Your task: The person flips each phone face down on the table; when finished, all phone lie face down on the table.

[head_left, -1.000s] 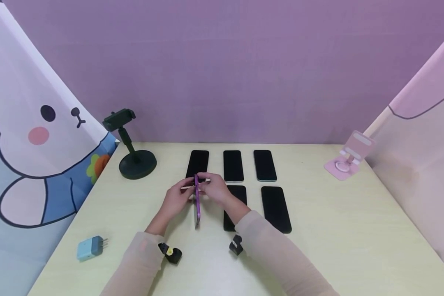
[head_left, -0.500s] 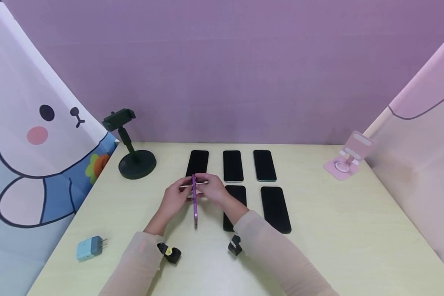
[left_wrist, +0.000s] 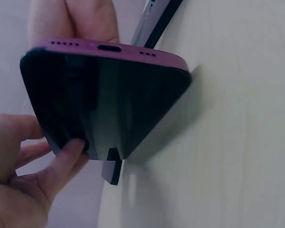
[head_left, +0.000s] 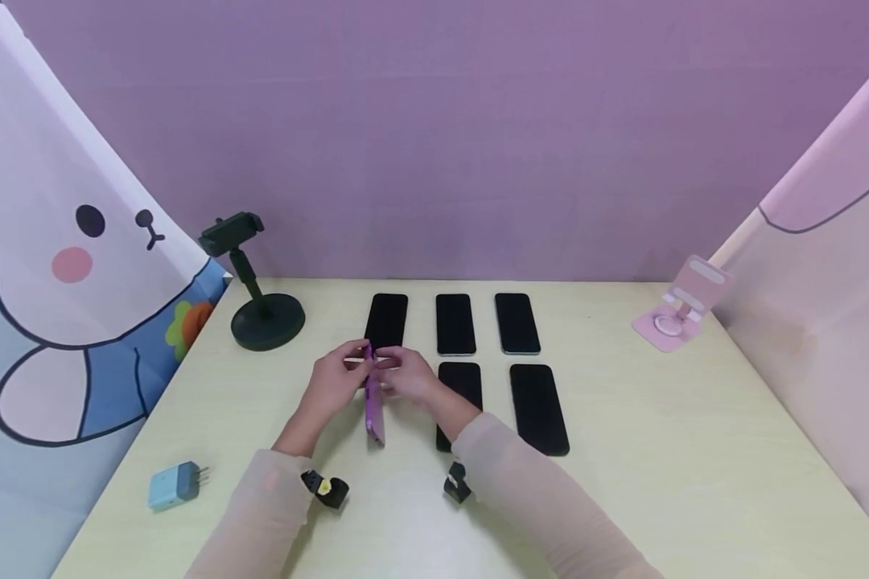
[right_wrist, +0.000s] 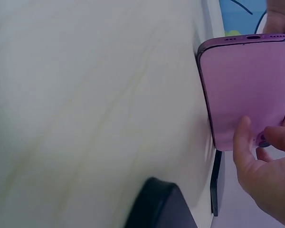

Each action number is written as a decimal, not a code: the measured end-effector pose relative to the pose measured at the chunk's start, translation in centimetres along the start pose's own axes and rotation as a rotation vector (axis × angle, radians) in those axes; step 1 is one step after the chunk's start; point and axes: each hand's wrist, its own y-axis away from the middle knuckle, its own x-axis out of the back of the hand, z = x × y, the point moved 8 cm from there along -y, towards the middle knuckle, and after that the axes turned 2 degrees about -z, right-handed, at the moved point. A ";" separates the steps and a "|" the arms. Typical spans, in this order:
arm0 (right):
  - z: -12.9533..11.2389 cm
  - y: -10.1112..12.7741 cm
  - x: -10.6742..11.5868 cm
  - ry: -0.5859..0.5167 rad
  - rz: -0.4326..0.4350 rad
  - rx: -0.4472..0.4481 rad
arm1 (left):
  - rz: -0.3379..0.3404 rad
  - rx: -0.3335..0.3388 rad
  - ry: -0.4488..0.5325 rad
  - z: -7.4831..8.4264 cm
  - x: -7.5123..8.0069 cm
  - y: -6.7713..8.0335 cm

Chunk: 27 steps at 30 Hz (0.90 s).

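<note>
Nearest the camera, two sleeved forearms reached in over the pale table (head_left: 659,450), each with a small black wrist camera under it. A blue charger plug (head_left: 176,485) lay near the table's front left edge, well apart from the hands.

Between the hands stood a purple phone (head_left: 372,402), on edge and tilted slightly, its long axis running front to back along the table. Its near end rested at or just above the surface; which one could not be told. Its far end was raised between the fingers. The dark screen faced the person's left, as the left wrist view showed (left_wrist: 109,104); the purple back faced right (right_wrist: 249,90). The port end pointed toward the person.

The left hand (head_left: 331,384) pinched the phone's far end, thumb on the screen side. The right hand (head_left: 405,378) gripped the same end from the opposite side, fingers curled against the purple back.

Just right of the hands lay two black phones (head_left: 538,408) face up, long axes front to back. Beyond them a row of three more black phones (head_left: 455,323) lay parallel.

Farther back, a dark green phone stand (head_left: 261,310) stood at the left and a pink folding stand (head_left: 677,318) at the right, before a purple wall (head_left: 442,137).
</note>
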 end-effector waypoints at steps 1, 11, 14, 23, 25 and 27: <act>0.1 0.0 0.0 0.014 -0.001 -0.011 | 0.001 0.003 -0.022 0.0 0.1 0.0; 0.7 0.0 0.4 0.247 0.030 -0.061 | 0.016 0.029 -0.120 -0.7 1.0 -0.1; 0.7 -0.2 0.5 0.320 0.037 -0.050 | 0.013 0.044 -0.114 -1.1 1.1 -0.2; 0.5 -0.5 0.8 0.526 0.087 -0.078 | 0.025 0.087 -0.158 -2.6 1.2 -0.3; 0.5 -0.5 0.9 0.564 0.105 -0.085 | 0.029 0.097 -0.180 -2.9 1.2 -0.4; 0.5 -0.6 1.0 0.594 0.120 -0.085 | 0.025 0.108 -0.186 -3.1 1.2 -0.4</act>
